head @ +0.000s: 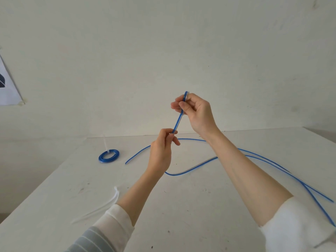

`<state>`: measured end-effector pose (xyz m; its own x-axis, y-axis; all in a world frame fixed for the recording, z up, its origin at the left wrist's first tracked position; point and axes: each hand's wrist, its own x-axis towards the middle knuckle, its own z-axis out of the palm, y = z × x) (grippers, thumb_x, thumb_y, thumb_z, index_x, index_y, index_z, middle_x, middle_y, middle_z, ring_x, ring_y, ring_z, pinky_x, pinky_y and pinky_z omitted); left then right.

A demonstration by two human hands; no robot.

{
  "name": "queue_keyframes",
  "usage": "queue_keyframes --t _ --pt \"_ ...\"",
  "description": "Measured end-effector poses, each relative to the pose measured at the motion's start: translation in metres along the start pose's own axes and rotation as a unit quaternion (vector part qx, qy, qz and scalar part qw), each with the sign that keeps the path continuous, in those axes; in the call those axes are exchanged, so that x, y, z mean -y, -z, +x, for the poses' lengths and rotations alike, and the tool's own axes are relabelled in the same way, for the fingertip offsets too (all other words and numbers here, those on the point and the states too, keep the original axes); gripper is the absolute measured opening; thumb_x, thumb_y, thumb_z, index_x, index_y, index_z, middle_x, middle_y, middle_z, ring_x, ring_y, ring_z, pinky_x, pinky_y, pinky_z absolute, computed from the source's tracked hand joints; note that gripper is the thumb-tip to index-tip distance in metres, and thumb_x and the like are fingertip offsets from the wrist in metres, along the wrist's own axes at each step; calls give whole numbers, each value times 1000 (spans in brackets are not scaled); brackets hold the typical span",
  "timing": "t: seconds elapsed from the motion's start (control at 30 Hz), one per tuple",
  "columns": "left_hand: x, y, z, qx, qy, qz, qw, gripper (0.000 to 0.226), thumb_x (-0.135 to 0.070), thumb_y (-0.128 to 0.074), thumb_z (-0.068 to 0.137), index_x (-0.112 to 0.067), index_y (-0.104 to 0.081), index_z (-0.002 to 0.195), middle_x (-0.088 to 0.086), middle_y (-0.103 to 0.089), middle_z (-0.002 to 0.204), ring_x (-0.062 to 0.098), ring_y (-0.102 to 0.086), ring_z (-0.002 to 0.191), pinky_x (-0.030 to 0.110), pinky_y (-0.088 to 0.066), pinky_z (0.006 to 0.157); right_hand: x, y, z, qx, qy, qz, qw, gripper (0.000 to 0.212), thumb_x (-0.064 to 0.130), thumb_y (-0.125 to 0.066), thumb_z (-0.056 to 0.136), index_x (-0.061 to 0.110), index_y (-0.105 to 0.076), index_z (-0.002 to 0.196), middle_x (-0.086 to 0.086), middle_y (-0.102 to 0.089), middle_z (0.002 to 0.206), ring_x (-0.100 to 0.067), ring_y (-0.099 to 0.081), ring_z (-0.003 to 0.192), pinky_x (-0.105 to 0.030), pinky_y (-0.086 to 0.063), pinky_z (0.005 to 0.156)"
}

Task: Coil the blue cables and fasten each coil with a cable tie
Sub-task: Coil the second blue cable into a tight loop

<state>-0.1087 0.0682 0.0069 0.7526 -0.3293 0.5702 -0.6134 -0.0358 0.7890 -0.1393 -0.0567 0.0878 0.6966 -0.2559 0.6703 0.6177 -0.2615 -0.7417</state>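
A small coil of blue cable is held up edge-on above the table between both hands. My right hand pinches its upper part and my left hand pinches its lower end. From the coil the cable trails down behind my left hand and runs across the table to the right. A second loose blue cable lies behind my hands, curving off to the right edge. A finished blue coil with a white cable tie standing up from it rests at the far left of the table.
Several loose white cable ties lie near the table's left edge beside my left forearm. The white table ends at a plain wall behind. A paper sheet hangs on the wall at far left.
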Motion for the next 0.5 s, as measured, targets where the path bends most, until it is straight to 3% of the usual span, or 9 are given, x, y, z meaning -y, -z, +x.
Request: queue_keyframes --t 0.13,0.23,0.33,0.43,0.5 --pt "0 -2 -2 17 -4 6 1000 19 -18 -36 98 -19 -55 98 -12 -65 69 8 -30 41 15 -27 40 -10 0 -4 46 42 -145 987 16 0 -48 92 11 -58 88 6 -66 85 -2 -68 83 -15 -50 81" --pt "1 1 -1 42 12 35 998 15 -19 -43 95 -16 -57 99 -12 -64 67 5 -34 39 11 -28 40 -19 4 -10 121 82 -279 949 21 2 -45 93 20 -49 83 4 -65 92 -3 -67 88 -22 -52 80" --pt "4 7 0 69 -17 131 989 13 -13 -57 87 -13 -61 99 -15 -57 69 2 -43 49 7 -34 51 -33 11 -19 185 123 -444 868 23 -8 -45 85 11 -53 93 -6 -67 102 -19 -67 94 -38 -54 75" --pt "9 13 1 48 -73 217 972 16 -1 -60 82 -4 -65 98 3 -54 86 8 -46 58 12 -36 62 -44 14 -30 192 197 -558 783 24 -15 -54 75 1 -58 92 -12 -65 82 -32 -61 71 -32 -50 58" --pt "10 18 1 36 -122 275 953 9 -1 -66 79 1 -65 88 14 -56 82 24 -52 57 28 -43 59 -49 17 -36 172 245 -582 757 24 -19 -63 65 0 -60 80 -11 -60 66 -30 -56 57 -28 -46 53"
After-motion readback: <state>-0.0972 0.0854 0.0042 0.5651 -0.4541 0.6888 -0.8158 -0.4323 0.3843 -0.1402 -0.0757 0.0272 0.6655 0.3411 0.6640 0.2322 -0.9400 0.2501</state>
